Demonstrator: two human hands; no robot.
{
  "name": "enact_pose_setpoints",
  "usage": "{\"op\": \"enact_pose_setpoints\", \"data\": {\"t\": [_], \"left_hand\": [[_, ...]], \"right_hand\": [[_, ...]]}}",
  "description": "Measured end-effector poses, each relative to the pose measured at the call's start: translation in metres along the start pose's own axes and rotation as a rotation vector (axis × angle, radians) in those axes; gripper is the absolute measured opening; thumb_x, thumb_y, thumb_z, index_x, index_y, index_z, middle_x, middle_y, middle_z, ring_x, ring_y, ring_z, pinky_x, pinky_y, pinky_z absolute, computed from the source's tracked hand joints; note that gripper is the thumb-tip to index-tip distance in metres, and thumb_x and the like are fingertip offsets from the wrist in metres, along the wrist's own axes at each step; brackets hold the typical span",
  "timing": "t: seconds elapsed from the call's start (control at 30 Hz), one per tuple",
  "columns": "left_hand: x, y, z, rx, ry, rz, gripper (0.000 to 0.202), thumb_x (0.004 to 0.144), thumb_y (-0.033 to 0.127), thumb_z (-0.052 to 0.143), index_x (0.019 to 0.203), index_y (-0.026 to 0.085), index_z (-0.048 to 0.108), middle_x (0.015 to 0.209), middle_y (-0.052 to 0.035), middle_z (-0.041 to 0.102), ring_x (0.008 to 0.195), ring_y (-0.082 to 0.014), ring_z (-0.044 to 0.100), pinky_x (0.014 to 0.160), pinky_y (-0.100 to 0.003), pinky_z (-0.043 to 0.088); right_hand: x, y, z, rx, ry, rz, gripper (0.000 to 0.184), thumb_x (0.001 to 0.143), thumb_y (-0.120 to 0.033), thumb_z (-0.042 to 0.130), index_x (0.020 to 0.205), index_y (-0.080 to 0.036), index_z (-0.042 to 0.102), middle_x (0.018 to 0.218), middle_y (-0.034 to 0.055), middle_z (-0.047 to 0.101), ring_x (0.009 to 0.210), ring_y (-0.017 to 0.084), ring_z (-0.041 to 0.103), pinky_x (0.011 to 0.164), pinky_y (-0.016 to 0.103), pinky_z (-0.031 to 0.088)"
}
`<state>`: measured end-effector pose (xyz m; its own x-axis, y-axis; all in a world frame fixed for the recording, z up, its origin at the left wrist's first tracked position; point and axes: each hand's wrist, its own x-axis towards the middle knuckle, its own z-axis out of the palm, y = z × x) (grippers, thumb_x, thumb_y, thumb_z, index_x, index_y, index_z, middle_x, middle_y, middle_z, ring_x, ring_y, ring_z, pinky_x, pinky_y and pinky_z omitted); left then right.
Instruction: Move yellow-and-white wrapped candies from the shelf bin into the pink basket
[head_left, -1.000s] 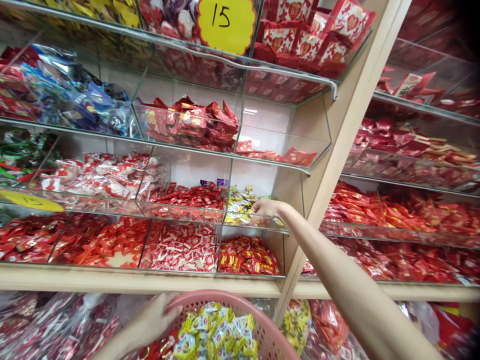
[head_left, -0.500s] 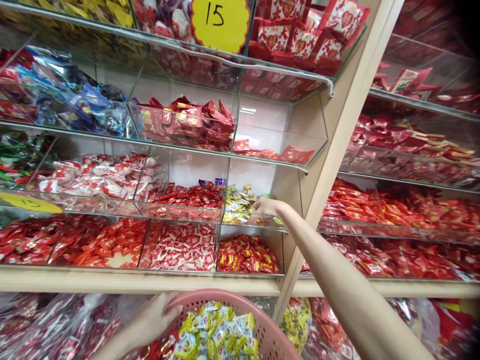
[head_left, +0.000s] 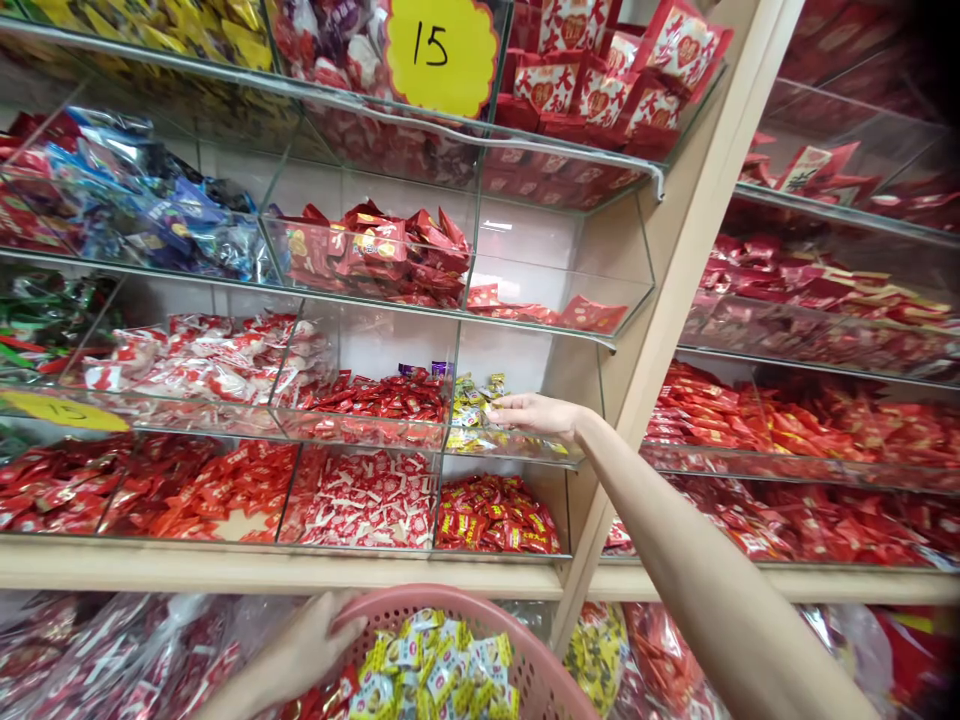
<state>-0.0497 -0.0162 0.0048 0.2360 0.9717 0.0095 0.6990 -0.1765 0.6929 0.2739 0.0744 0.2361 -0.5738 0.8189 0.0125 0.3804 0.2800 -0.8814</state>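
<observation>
My left hand [head_left: 319, 640] grips the left rim of a pink plastic basket [head_left: 540, 650] at the bottom of the view, its fingers closed over the edge. Yellow-and-white wrapped candies [head_left: 442, 665] are heaped in the basket, with red-wrapped ones [head_left: 334, 695] at its left side. My right hand [head_left: 536, 415] reaches into a clear-fronted shelf compartment, fingers together over loose yellow-wrapped candies [head_left: 466, 395]. A yellow wrapper shows at its fingertips; its palm is hidden, so how many it holds cannot be seen.
Clear dividers and front lips [head_left: 517, 440] edge the compartments. Below my right hand lie red-and-yellow candies [head_left: 495, 515], and to its left red-wrapped candies [head_left: 382, 400]. A wooden upright [head_left: 660, 330] stands close to my right forearm. A yellow price sign [head_left: 442, 50] hangs above.
My right hand has flattened and lifted slightly among the yellow candies, its wrist shifting a little right. My left hand stays on the basket rim; the view has tilted slightly.
</observation>
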Motion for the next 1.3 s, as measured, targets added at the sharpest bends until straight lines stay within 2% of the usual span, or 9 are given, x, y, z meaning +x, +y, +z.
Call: {"op": "enact_pose_setpoints", "data": {"t": [0.13, 0.23, 0.3, 0.47, 0.6, 0.67, 0.8, 1.07, 1.3], "left_hand": [[0.002, -0.007, 0.002, 0.023, -0.005, -0.002, 0.05, 0.073, 0.046, 0.05, 0.114, 0.02, 0.061, 0.117, -0.0048, 0.064, 0.11, -0.025, 0.056, 0.097, -0.032, 0.039], [0.003, -0.011, 0.004, 0.012, -0.004, -0.001, 0.051, 0.073, 0.048, 0.05, 0.116, 0.021, 0.06, 0.118, -0.0033, 0.064, 0.111, -0.0235, 0.055, 0.098, -0.029, 0.038], [0.002, -0.011, 0.003, 0.013, -0.007, -0.003, 0.05, 0.074, 0.047, 0.05, 0.115, 0.021, 0.06, 0.117, -0.0032, 0.064, 0.111, -0.0229, 0.055, 0.098, -0.029, 0.038], [-0.001, -0.002, 0.0, 0.047, -0.028, 0.005, 0.045, 0.076, 0.044, 0.047, 0.112, 0.02, 0.061, 0.114, -0.0046, 0.066, 0.107, -0.0237, 0.057, 0.095, -0.031, 0.04], [-0.002, -0.001, -0.001, 0.042, -0.024, -0.001, 0.046, 0.076, 0.045, 0.048, 0.112, 0.02, 0.062, 0.113, -0.0054, 0.066, 0.106, -0.0249, 0.058, 0.095, -0.033, 0.04], [-0.001, -0.003, 0.0, 0.025, -0.012, -0.003, 0.046, 0.075, 0.044, 0.049, 0.111, 0.019, 0.062, 0.113, -0.006, 0.066, 0.107, -0.0259, 0.057, 0.095, -0.034, 0.041], [0.0, -0.009, 0.003, -0.017, 0.007, 0.018, 0.046, 0.074, 0.045, 0.05, 0.112, 0.022, 0.061, 0.115, -0.0041, 0.065, 0.108, -0.0258, 0.057, 0.095, -0.035, 0.041], [-0.002, -0.006, 0.0, -0.019, -0.011, 0.01, 0.049, 0.075, 0.047, 0.05, 0.113, 0.02, 0.061, 0.114, -0.0051, 0.066, 0.108, -0.0247, 0.057, 0.099, -0.033, 0.038], [-0.003, 0.001, -0.002, -0.013, -0.037, 0.019, 0.048, 0.076, 0.047, 0.048, 0.113, 0.018, 0.061, 0.113, -0.0068, 0.065, 0.108, -0.0253, 0.056, 0.096, -0.034, 0.039]], "right_hand": [[0.008, -0.011, 0.006, 0.134, -0.076, -0.023, 0.033, 0.07, -0.045, 0.067, 0.088, -0.018, 0.061, 0.088, 0.0008, 0.064, 0.069, 0.007, 0.051, 0.061, 0.019, 0.041], [0.012, -0.018, 0.009, 0.118, -0.215, 0.047, 0.035, 0.072, -0.044, 0.065, 0.09, -0.015, 0.063, 0.095, 0.0048, 0.065, 0.068, 0.008, 0.054, 0.057, 0.019, 0.042], [0.012, -0.019, 0.007, 0.064, -0.261, 0.107, 0.037, 0.072, -0.045, 0.065, 0.09, -0.013, 0.064, 0.098, 0.007, 0.065, 0.065, 0.007, 0.053, 0.053, 0.019, 0.04], [-0.001, -0.017, -0.004, -0.099, -0.199, 0.219, 0.042, 0.067, -0.048, 0.066, 0.086, -0.011, 0.067, 0.095, 0.0084, 0.066, 0.062, 0.007, 0.049, 0.051, 0.019, 0.036], [-0.015, -0.018, -0.019, -0.203, 0.002, 0.19, 0.044, 0.064, -0.053, 0.065, 0.083, -0.014, 0.065, 0.093, 0.0059, 0.066, 0.064, 0.008, 0.049, 0.054, 0.021, 0.037], [-0.017, -0.018, -0.027, -0.304, 0.048, 0.17, 0.042, 0.062, -0.053, 0.067, 0.08, -0.015, 0.064, 0.084, 0.0026, 0.065, 0.062, 0.008, 0.048, 0.055, 0.021, 0.036], [-0.01, -0.011, -0.033, -0.525, 0.006, 0.225, 0.041, 0.049, -0.049, 0.073, 0.067, -0.015, 0.059, 0.062, -0.003, 0.058, 0.059, 0.009, 0.048, 0.056, 0.022, 0.037], [0.01, -0.003, -0.019, -0.634, -0.131, 0.339, 0.048, 0.04, -0.047, 0.077, 0.073, -0.017, 0.06, 0.06, -0.0043, 0.057, 0.058, 0.011, 0.053, 0.055, 0.022, 0.04], [0.012, -0.001, -0.021, -0.871, -0.067, 0.321, 0.039, 0.043, -0.043, 0.077, 0.063, -0.016, 0.057, 0.056, -0.0045, 0.054, 0.057, 0.011, 0.048, 0.051, 0.021, 0.035]]}}
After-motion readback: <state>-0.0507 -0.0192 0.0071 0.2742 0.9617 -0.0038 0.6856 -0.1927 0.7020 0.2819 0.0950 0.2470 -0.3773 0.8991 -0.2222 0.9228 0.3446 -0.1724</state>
